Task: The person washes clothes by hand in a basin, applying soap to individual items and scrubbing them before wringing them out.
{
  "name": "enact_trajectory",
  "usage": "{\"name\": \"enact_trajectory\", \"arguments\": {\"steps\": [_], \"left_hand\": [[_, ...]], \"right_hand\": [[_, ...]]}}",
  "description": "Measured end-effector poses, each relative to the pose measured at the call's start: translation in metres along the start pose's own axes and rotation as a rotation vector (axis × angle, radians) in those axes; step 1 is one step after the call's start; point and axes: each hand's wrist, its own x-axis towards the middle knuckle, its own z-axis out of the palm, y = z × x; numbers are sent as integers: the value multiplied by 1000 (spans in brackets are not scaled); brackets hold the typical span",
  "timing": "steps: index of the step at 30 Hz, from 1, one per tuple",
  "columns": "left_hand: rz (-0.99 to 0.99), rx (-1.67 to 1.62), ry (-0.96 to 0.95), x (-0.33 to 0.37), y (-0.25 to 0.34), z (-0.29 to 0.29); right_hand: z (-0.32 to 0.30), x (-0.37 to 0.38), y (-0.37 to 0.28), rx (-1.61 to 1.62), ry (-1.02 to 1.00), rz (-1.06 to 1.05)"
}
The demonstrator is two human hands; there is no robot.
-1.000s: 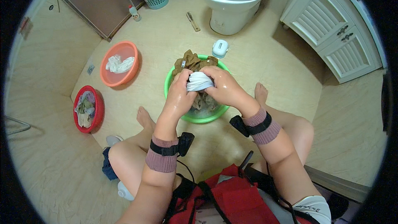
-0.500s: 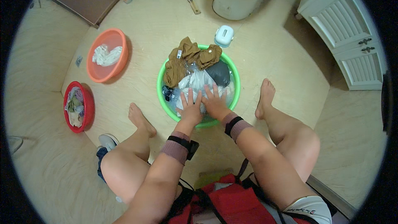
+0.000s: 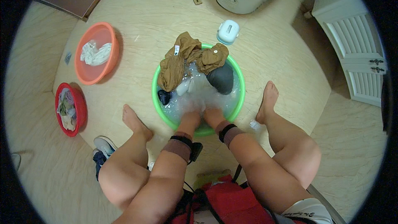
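Both hands, left hand and right hand, are sunk side by side in cloudy water within the green basin; finger posture cannot be determined. White cloth lies just beyond them; brown cloth overhangs the far rim.

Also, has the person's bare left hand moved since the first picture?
Yes, downward: the left hand was above the round green plastic basin; now it is down in the basin's cloudy water.
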Motion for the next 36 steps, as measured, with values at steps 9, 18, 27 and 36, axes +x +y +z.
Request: {"name": "enact_trajectory", "arguments": {"steps": [9, 18, 27, 36], "left_hand": [[2, 95, -215, 1, -8, 3], [396, -444, 506, -119, 55, -127], [459, -499, 662, -206, 105, -170], [-93, 155, 470, -91, 45, -62]], "right_hand": [[9, -1, 20, 251, 305, -233], [-197, -109, -44, 655, 594, -265], [-255, -177, -61, 595, 815, -486], [-99, -58, -17, 136, 473, -183]]}}
